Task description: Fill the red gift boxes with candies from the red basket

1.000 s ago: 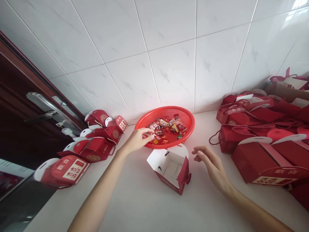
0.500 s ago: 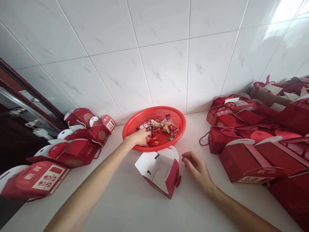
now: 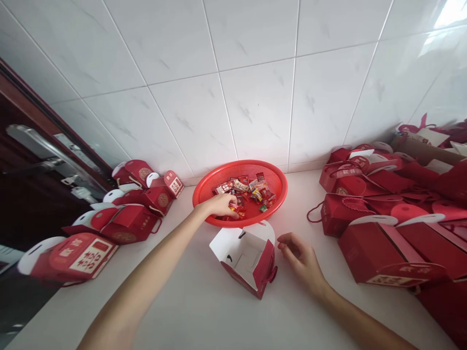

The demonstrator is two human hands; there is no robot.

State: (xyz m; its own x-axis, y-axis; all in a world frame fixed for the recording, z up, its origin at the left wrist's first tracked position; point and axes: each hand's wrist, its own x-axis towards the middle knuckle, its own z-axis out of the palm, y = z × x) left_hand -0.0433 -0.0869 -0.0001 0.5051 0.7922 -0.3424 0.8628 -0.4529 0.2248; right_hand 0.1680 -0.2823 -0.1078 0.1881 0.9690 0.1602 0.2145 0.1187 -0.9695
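My left hand reaches over the near left rim of a red plastic basket. Its fingers are bent and closed around a red-and-yellow wrapped candy, partly hidden by them. More wrapped candies in several colours lie in the basket. In front of it stands a red gift box with its lid flaps up, a white inside and a red cord handle. Only its bare white inner walls show. To the right of this box, my right hand is held with thumb and forefinger apart, holding nothing.
Several red gift boxes stand along the left side of the white tabletop. A larger group of red boxes crowds the right. Behind is a tiled wall; a dark door with a metal handle is at the left.
My left fingers have shifted slightly to the right among the candies and closed. My right hand stays beside the gift box. The whole view has swung a little to the left.
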